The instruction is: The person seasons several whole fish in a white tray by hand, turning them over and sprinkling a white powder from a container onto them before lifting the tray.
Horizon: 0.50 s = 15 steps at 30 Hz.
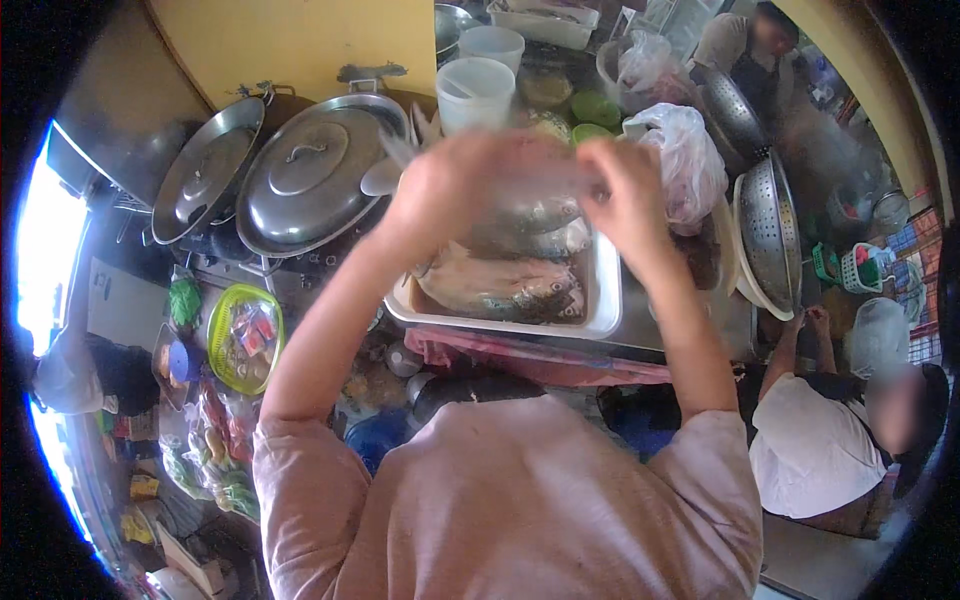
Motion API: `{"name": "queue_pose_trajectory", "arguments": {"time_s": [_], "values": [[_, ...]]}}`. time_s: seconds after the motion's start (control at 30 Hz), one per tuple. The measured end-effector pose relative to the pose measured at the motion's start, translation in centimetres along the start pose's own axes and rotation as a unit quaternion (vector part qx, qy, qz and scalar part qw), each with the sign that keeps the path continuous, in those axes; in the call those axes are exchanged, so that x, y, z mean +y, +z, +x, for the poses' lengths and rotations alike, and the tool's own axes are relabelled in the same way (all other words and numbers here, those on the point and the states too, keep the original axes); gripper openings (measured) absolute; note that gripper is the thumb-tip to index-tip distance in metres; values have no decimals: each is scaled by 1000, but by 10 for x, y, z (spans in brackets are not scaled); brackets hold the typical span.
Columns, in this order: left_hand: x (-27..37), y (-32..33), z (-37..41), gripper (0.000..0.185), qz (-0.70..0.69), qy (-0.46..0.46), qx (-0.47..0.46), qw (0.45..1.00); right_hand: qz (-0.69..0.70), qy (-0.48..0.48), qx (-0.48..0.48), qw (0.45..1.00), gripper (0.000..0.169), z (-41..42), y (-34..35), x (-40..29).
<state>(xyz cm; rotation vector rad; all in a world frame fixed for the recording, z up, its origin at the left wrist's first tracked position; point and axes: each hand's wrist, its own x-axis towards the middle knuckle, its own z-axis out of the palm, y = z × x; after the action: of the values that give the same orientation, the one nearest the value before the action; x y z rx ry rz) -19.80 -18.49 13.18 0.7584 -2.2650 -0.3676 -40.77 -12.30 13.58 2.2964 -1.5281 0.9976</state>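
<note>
Above a white rectangular tray [510, 328], a blurred fish [536, 161] with a pinkish side showing is held up between my two hands. My left hand [454, 187] is closed around it towards the tail, which sticks out to the left. At its other end, my right hand [626, 191] has its fingers curled on the fish; motion blur hides the exact grip. Several whole fish [495, 285] lie side by side in the tray, heads to the right, the upper ones partly covered by my hands.
Lidded metal pans [307, 169] stand on a stove at left, above a green basket [246, 337]. White plastic tubs [476, 94] are behind the tray. Plastic bags [686, 169] and a perforated metal colander [769, 225] are at right. A co-worker [817, 442] is at lower right; other people are farther off.
</note>
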Motion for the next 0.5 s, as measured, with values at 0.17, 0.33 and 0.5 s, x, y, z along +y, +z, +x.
{"name": "queue_pose_trajectory", "arguments": {"time_s": [0.17, 0.33, 0.5], "values": [[-43, 57, -87, 38, 26, 68, -134, 988, -15, -25, -165, 986, 35, -87, 52, -4], [-52, 42, -91, 30, -82, 4, -246, 966, 105, 34, -272, 956, 28, -84, 36, 2], [-54, 35, -73, 35, 11, -80, -83, 993, 224, 142, -167, 950, 31, -57, 33, 22]]}}
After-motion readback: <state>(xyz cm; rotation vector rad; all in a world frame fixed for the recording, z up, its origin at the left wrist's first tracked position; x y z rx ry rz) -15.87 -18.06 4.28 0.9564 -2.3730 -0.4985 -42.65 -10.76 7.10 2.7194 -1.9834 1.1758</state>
